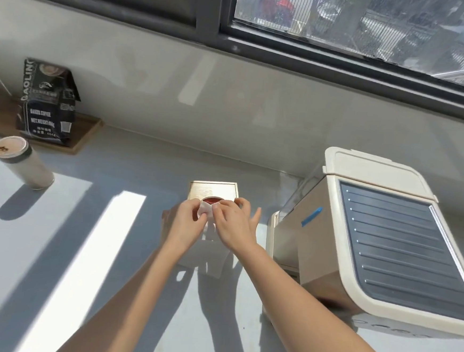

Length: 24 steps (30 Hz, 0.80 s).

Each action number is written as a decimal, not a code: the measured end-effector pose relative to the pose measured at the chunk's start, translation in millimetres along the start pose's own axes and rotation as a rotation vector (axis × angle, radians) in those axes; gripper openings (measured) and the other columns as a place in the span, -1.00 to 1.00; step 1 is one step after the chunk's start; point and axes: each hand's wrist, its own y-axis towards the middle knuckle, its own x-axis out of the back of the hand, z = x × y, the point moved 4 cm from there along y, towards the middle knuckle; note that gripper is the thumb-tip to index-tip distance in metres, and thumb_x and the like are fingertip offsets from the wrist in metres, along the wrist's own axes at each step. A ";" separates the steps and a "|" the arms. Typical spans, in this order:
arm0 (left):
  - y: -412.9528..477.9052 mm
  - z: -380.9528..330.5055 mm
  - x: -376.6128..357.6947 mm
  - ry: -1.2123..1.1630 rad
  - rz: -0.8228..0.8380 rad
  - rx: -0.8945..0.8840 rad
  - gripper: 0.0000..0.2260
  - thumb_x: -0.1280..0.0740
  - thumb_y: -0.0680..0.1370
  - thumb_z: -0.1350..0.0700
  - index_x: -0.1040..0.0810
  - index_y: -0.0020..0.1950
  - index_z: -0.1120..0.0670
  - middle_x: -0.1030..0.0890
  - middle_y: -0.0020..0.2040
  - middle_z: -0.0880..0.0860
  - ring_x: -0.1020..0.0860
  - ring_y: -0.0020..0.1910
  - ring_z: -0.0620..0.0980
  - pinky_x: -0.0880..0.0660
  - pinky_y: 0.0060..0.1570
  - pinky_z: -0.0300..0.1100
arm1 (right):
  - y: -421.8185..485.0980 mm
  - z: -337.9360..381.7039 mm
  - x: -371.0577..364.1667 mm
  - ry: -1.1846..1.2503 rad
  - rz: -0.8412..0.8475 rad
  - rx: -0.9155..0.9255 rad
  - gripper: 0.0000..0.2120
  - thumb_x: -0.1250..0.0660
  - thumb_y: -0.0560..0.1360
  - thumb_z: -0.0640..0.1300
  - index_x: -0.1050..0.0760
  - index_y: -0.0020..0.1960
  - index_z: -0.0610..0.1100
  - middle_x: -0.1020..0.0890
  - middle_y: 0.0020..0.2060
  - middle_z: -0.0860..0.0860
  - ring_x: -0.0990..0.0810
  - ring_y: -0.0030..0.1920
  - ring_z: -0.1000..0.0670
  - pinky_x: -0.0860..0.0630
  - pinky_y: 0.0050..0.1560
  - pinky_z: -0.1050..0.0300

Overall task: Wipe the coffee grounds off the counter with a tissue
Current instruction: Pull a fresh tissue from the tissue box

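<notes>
Tissue (205, 209), white, soft and crumpled, sits right at the oval slot of the tissue box (214, 190), near the middle of the counter (53, 245). You have it between both hands: your left hand (185, 223) pinches the tissue with thumb and curled fingers, and your right hand (233, 227) nips it with thumb and forefinger while the other fingers fan out loosely. The box has a square, pale wood-toned lid with a reddish opening; its lower body is mostly hidden under your wrists.

The counter is smooth, matte grey, crossed by bright bars of sunlight and the shadows of your arms. Just beside your right hand stands a cream plastic coffee machine (372, 242), rounded at the corners, with a dark ribbed top panel; it crowds that side. Well off to your left stand a cylindrical tumbler (21, 163) with a dark-rimmed lid and a black coffee bag (49, 103) on a wooden tray (85, 139). Between tumbler and box the surface lies open, running back to the grey wall (231, 100) under the window (348, 24).
</notes>
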 end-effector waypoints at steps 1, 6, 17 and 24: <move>-0.2 0.2 0.0 -0.001 -0.003 0.004 -0.87 -0.29 0.43 0.08 -0.46 -0.32 0.04 -0.46 -0.47 -0.04 -0.45 -0.35 0.05 -0.41 -0.22 -0.12 | 0.2 1.6 3.3 0.039 -0.023 0.000 -0.60 0.03 0.64 0.01 -0.59 0.05 0.01 -0.52 0.25 0.16 -0.17 0.41 0.00 0.22 0.42 -0.32; -1.1 -0.4 1.5 -0.075 -0.034 0.028 -0.89 -0.30 0.46 0.06 -0.53 -0.20 0.08 -0.59 -0.17 -0.02 -0.56 -0.17 0.10 -0.48 -0.08 -0.06 | -3.4 13.2 26.7 0.253 -0.226 0.134 -0.73 -0.14 0.61 -0.09 -0.62 0.05 -0.06 -0.61 0.13 0.13 -0.31 0.34 0.02 -0.07 0.44 -0.17; -2.9 -13.5 9.5 -0.346 -0.069 -0.058 -0.88 -0.27 0.41 0.04 -0.59 -0.18 -0.01 -0.64 -0.23 -0.06 -0.58 -0.15 0.03 -0.53 -0.10 -0.03 | -17.1 1.8 30.5 0.253 -0.166 0.035 -0.71 -0.26 0.49 -0.24 -0.60 0.16 -0.08 -0.64 0.12 0.02 -0.53 0.20 -0.01 -0.45 0.20 0.07; -21.3 -46.1 54.5 -0.530 -0.076 -0.180 -0.94 -0.34 0.45 0.17 -0.55 -0.10 0.05 -0.62 -0.15 0.01 -0.57 -0.10 0.12 -0.50 -0.03 0.07 | -34.6 47.4 80.1 0.325 -0.350 0.131 -0.80 -0.30 0.47 -0.24 -0.66 -0.05 -0.03 -0.69 -0.06 0.07 -0.60 0.01 0.04 -0.50 0.05 0.12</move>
